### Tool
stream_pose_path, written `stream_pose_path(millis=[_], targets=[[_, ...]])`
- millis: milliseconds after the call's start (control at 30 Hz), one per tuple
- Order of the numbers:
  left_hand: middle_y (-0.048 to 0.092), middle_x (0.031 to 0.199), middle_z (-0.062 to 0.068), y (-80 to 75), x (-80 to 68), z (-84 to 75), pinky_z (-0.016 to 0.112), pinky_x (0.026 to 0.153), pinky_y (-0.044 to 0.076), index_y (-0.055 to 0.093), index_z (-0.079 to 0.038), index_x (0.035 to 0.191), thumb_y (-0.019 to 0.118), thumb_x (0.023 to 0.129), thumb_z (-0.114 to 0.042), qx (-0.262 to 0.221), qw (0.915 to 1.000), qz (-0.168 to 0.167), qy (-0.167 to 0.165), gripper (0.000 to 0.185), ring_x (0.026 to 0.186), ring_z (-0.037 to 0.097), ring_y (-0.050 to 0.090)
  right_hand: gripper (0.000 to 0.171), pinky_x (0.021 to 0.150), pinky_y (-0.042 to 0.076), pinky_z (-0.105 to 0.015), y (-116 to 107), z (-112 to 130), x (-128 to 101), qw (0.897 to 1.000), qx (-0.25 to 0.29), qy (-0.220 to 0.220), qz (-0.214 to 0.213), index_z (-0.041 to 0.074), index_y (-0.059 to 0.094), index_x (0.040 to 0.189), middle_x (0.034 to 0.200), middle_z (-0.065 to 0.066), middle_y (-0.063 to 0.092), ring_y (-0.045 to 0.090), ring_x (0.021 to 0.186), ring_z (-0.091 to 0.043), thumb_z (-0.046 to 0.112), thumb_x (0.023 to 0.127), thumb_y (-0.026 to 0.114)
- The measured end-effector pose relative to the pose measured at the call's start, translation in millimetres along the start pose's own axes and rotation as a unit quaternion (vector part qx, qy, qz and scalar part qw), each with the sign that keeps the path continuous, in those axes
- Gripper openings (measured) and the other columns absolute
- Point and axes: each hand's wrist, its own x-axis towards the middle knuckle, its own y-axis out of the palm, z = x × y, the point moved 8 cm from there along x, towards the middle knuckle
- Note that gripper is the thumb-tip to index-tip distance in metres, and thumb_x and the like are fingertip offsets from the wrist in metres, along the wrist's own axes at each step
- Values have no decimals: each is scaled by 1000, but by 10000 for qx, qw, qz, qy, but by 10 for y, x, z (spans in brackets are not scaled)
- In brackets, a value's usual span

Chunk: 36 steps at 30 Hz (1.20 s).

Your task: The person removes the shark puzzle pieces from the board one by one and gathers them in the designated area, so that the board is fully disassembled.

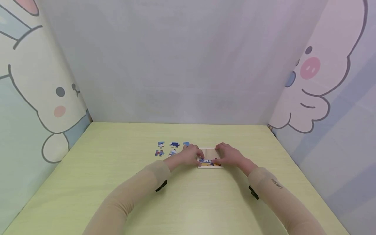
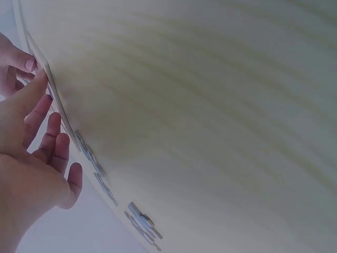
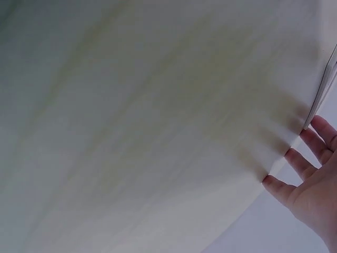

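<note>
Our hands, left (image 1: 191, 156) and right (image 1: 227, 155), press pieces into the puzzle tray (image 1: 210, 160); five loose pieces (image 1: 173, 148) remain on the counter (image 1: 117, 182).

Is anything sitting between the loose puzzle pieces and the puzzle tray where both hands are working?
Nothing visible blocks it. The loose pieces lie just left of the puzzle tray, with only the left hand between; the right hand rests on the tray's other side.
</note>
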Motion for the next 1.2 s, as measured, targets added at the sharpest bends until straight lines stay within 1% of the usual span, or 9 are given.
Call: stream_pose_path(millis=[167,300,533,700,833,1000,1200], targets=[[55,98,-9,-5,2,9,38,89,28,70,-27,105,77,77,-37,7,10000,17,-1,30,94,12,42,74,96,43,-49,-9,4,3,10000,-16,14,-30,7,54,124,127,-10,55,52,113,-29,58,73,72],[55,97,-9,-10,-2,17,39,90,28,70,-26,104,77,78,-35,-167,9998,86,-6,29,95,13,42,74,96,43,-48,3,-3,13,10000,-71,30,-5,8,54,124,127,-9,55,52,113,-27,58,73,71],[56,97,-8,-20,-12,10,46,99,26,69,-22,103,76,79,-31,-431,9989,179,0,27,98,14,43,74,94,44,-48,17,-12,26,9999,-130,-1,-31,8,54,124,127,-8,55,53,112,-27,59,73,71],[58,98,-8,-20,-6,7,46,99,25,67,-21,103,76,79,-29,-525,9984,188,41,27,96,13,42,74,94,44,-48,15,-18,29,9999,-137,6,-26,8,55,124,127,-8,55,52,112,-27,60,73,71],[59,94,-10,-15,3,2,46,100,25,64,-21,101,77,78,-27,-588,9981,161,96,27,94,13,43,74,96,43,-48,28,-35,40,9999,-98,41,-3,9,54,124,127,-7,55,52,114,-27,60,73,71],[58,88,-13,0,17,-13,43,97,29,58,-24,100,78,78,-24,-616,9978,103,204,30,90,10,47,74,96,43,-48,37,-44,46,9999,-110,18,7,9,54,124,126,-8,55,51,115,-28,60,73,71],[60,81,-14,8,3,-24,43,98,27,58,-22,104,74,82,-20,-870,9957,97,301,28,79,6,54,73,95,43,-48,32,-40,33,10000,-90,21,15,9,55,124,125,-8,55,52,112,-28,59,73,71]])
